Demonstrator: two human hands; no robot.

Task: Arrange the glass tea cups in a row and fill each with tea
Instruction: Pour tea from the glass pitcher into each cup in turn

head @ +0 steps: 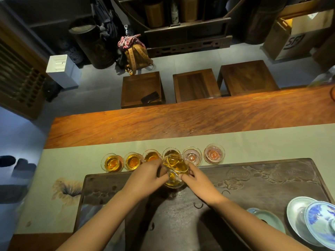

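Both grips — left hand (145, 173), right hand (194, 178) — clasp the glass pitcher (175, 172), steadying its tilt. Its spout reaches the fifth cup (192, 156) — probably next.

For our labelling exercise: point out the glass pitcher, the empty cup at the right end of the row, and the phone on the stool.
glass pitcher (175, 171): head view, on its tea-filled body between the hands.
empty cup (214, 154): head view, on its bowl.
phone (150, 97): head view, on its dark back.

Both forearms are bare, left hand (145, 173) and right hand (196, 180) ringless.
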